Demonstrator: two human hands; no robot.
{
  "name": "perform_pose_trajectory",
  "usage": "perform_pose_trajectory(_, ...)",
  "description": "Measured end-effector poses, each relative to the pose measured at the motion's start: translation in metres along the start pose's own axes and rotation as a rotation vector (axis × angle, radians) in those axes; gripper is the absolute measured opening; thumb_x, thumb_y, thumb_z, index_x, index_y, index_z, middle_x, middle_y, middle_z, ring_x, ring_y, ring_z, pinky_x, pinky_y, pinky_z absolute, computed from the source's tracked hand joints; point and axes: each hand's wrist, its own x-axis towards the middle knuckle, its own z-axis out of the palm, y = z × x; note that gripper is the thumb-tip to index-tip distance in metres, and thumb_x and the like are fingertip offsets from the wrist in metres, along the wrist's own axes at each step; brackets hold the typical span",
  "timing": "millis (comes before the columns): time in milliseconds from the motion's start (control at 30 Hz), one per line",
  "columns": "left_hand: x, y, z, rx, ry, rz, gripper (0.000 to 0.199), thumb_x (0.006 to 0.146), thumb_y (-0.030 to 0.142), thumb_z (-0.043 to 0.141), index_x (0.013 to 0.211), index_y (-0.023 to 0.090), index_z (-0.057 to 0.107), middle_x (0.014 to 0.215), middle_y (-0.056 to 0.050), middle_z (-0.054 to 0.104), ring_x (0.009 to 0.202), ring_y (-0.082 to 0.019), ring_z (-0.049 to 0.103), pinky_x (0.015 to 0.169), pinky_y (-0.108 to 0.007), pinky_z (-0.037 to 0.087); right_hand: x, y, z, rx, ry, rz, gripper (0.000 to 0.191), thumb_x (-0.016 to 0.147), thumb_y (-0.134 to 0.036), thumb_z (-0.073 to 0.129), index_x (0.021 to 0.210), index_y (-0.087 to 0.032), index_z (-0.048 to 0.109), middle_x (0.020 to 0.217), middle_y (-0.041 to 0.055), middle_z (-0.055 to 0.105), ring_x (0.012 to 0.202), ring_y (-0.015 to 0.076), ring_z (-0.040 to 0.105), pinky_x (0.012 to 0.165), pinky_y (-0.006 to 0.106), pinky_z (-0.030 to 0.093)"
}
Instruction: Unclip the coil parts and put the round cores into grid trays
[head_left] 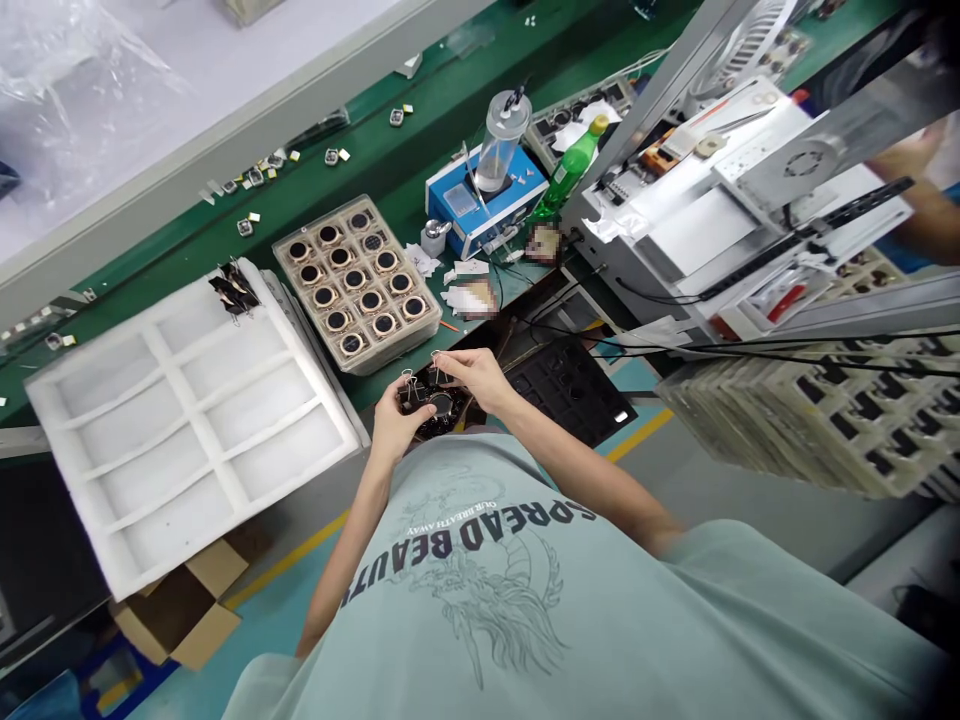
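Close to my body, my left hand [399, 415] grips a small dark device with a round face [440, 404], its thumb resting at the rim. A black binder clip [410, 388] with wire handles raised sits on the device near the left fingers. With fingers pinched, my right hand [480, 376] holds a second binder clip [439, 373] at the device's upper edge. Fingers partly cover this clip, so whether it bites the device cannot be made out. Just beyond the hands lies a clear tray [429, 325] with rows of round dark-faced parts.
At left, a white foam tray [180, 385] carries several black binder clips [235, 292] at its far corner. A blue machine [480, 200], a green bottle [574, 165] and a white machine [697, 220] stand beyond. Stacked trays [795, 430] are at right; an open cardboard box [202, 570] sits below.
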Motion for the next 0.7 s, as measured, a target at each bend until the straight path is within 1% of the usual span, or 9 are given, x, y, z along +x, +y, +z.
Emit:
perform_pose_trajectory(67, -0.001, 0.001, -0.001, 0.015, -0.021, -0.005, 0.069, 0.046, 0.013, 0.091, 0.112, 0.021, 0.070, 0.119, -0.009, 0.070, 0.117, -0.031, 0.062, 0.109, -0.045, 0.041, -0.001, -0.008, -0.004, 0.006, -0.111, 0.046, 0.054, 0.067, -0.050, 0.084, 0.109, -0.019, 0.071, 0.096, 0.0030, 0.071, 0.085, 0.0172, 0.065, 0.070, 0.030, 0.058)
perform_pose_trajectory(133, -0.002, 0.002, -0.002, 0.056, -0.065, -0.005, 0.072, 0.045, 0.013, 0.091, 0.114, 0.022, 0.071, 0.123, -0.010, 0.069, 0.119, -0.032, 0.061, 0.110, -0.045, 0.039, -0.002, -0.015, -0.004, -0.054, -0.238, 0.074, 0.064, 0.064, -0.045, 0.087, 0.119, -0.021, 0.067, 0.092, 0.0010, 0.069, 0.080, 0.0156, 0.065, 0.065, 0.027, 0.057)
perform_pose_trajectory(167, -0.003, 0.003, -0.002, 0.081, -0.094, 0.001, 0.074, 0.045, 0.014, 0.092, 0.116, 0.022, 0.071, 0.124, -0.010, 0.068, 0.120, -0.033, 0.060, 0.110, -0.045, 0.039, -0.002, -0.017, -0.003, -0.108, -0.288, 0.074, 0.064, 0.063, -0.044, 0.088, 0.119, -0.020, 0.067, 0.088, 0.0002, 0.069, 0.076, 0.0149, 0.064, 0.064, 0.026, 0.056)
perform_pose_trajectory(200, -0.004, 0.004, -0.002, 0.105, -0.125, 0.010, 0.076, 0.046, 0.015, 0.092, 0.118, 0.022, 0.070, 0.126, -0.010, 0.068, 0.121, -0.033, 0.059, 0.111, -0.045, 0.038, -0.002, -0.018, 0.000, -0.171, -0.327, 0.062, 0.058, 0.065, -0.044, 0.087, 0.114, -0.018, 0.070, 0.084, 0.0001, 0.069, 0.074, 0.0145, 0.063, 0.063, 0.025, 0.054)
perform_pose_trajectory(267, -0.005, 0.003, -0.004, 0.143, -0.183, 0.029, 0.077, 0.051, 0.018, 0.090, 0.124, 0.021, 0.068, 0.129, -0.011, 0.067, 0.124, -0.034, 0.058, 0.112, -0.046, 0.037, -0.002, -0.018, 0.005, -0.284, -0.374, 0.009, 0.042, 0.071, -0.046, 0.082, 0.097, -0.014, 0.076, 0.078, 0.0019, 0.070, 0.072, 0.0157, 0.064, 0.066, 0.026, 0.053)
perform_pose_trajectory(333, -0.006, 0.000, -0.006, 0.165, -0.230, 0.031, 0.078, 0.057, 0.021, 0.088, 0.131, 0.019, 0.064, 0.132, -0.011, 0.065, 0.126, -0.033, 0.056, 0.112, -0.048, 0.036, -0.003, -0.017, 0.011, -0.338, -0.393, -0.047, 0.036, 0.075, -0.047, 0.077, 0.086, -0.013, 0.079, 0.079, 0.0043, 0.074, 0.075, 0.0188, 0.067, 0.070, 0.028, 0.053)
perform_pose_trajectory(467, -0.010, -0.005, -0.009, 0.156, -0.262, -0.006, 0.080, 0.059, 0.021, 0.087, 0.134, 0.017, 0.061, 0.129, -0.012, 0.066, 0.121, -0.033, 0.058, 0.109, -0.049, 0.039, -0.004, -0.013, 0.016, -0.363, -0.394, -0.086, 0.034, 0.075, -0.047, 0.076, 0.087, -0.016, 0.082, 0.086, 0.0056, 0.078, 0.080, 0.0230, 0.070, 0.072, 0.030, 0.053)
perform_pose_trajectory(600, -0.016, -0.007, -0.012, 0.124, -0.270, -0.058, 0.075, 0.059, 0.019, 0.086, 0.130, 0.016, 0.063, 0.119, -0.011, 0.070, 0.109, -0.030, 0.064, 0.102, -0.045, 0.046, -0.004, -0.006, 0.017, -0.381, -0.357, -0.088, 0.036, 0.074, -0.050, 0.077, 0.085, -0.017, 0.082, 0.084, 0.0047, 0.077, 0.081, 0.0237, 0.070, 0.072, 0.030, 0.052)
perform_pose_trajectory(700, -0.026, -0.008, -0.022, 0.104, -0.241, -0.136, 0.076, 0.058, 0.020, 0.087, 0.130, 0.015, 0.063, 0.111, -0.010, 0.072, 0.098, -0.026, 0.067, 0.095, -0.042, 0.050, 0.001, 0.003, 0.017, -0.388, -0.325, -0.051, 0.041, 0.075, -0.054, 0.076, 0.087, -0.015, 0.081, 0.083, 0.0042, 0.075, 0.081, 0.0230, 0.069, 0.072, 0.030, 0.052)
